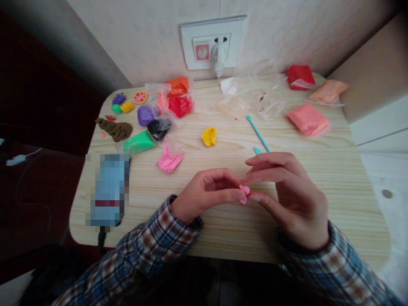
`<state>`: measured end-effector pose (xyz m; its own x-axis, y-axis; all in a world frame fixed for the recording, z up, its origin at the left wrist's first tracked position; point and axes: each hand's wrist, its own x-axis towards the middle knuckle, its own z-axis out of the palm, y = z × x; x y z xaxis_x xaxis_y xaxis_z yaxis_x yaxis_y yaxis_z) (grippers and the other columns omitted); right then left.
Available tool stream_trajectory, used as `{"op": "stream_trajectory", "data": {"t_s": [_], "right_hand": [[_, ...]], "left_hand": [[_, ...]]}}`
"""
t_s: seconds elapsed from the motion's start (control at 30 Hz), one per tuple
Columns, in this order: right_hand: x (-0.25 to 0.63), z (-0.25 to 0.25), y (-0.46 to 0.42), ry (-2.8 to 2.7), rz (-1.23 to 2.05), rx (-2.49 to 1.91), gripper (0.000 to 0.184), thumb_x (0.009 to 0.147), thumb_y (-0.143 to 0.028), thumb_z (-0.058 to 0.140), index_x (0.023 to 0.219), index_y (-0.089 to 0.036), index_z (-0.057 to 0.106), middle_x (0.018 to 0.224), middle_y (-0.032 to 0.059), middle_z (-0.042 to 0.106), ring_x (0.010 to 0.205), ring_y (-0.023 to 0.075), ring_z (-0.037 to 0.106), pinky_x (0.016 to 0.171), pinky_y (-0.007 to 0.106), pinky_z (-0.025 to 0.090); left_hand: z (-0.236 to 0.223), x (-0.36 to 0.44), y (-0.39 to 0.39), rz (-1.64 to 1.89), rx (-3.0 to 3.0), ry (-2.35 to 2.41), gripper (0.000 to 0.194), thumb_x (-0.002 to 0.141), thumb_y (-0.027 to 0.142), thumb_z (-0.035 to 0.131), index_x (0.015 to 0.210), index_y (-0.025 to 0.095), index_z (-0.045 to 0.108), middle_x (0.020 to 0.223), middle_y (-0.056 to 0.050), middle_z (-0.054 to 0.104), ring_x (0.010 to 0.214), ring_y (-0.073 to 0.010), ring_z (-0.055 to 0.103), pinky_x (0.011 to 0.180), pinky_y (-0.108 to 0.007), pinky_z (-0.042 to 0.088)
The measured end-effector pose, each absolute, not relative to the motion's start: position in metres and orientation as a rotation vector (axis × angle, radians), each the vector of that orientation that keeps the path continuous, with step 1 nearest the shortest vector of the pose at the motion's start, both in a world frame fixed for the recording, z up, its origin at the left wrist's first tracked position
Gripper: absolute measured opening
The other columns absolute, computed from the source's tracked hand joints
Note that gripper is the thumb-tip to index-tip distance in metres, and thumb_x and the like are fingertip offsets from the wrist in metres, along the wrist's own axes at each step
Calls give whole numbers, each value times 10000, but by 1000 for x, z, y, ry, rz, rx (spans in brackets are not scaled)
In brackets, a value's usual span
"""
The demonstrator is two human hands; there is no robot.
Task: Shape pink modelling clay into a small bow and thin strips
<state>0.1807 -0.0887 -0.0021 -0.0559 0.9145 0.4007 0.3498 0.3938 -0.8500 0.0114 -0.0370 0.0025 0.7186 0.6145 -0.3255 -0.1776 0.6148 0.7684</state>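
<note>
Holds a small pink piece [244, 194] in the left hand [204, 193], pinched between thumb and fingertips, in the air above the front middle of the worktop [223, 238]. Brings the thumb of the right hand [295, 197] to the right edge of this piece, with two right fingers stretched over it and apart from the thumb. Cannot tell surely about any grip from the right hand. Wears plaid sleeves [165, 231] on both arms. Has, beyond the hands, a yellow lump [209, 137] on the bare wood, and to its right a thin blue stick tool [258, 134], with the tip of another blue tool [257, 150] just beside, partly hidden behind the right fingers. Has on the left a bag with pink material [170, 161], near a green pack [139, 142] and a black pack [159, 128], and further left a brown coiled shape [116, 129]. Has at the far right a red pack [300, 77], a peach pack [329, 91] and a coral pack [308, 120], and between these and the left packs some transparent plastic [236, 104].
</note>
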Motion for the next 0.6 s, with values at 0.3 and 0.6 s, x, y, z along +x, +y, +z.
{"op": "stream_trajectory", "data": {"t_s": [0.3,0.6], "right_hand": [[181,-1,-89,-1637,624,-1124,186,789,-146,640,909,-279,692,1078,28,581,885,166,562,786,346,485],[182,-1,-87,-1694,531,-1124,170,808,-136,618,891,-270,681,1061,31,589,854,159,571,755,353,496]], "left_hand": [[1,12,-36,495,787,601,151,692,205,768,727,121,648,677,9,661,670,-89,602,721,-230,469],[4,12,-37,482,778,623,184,700,253,764,712,118,640,641,9,657,632,-88,594,685,-227,470]]}}
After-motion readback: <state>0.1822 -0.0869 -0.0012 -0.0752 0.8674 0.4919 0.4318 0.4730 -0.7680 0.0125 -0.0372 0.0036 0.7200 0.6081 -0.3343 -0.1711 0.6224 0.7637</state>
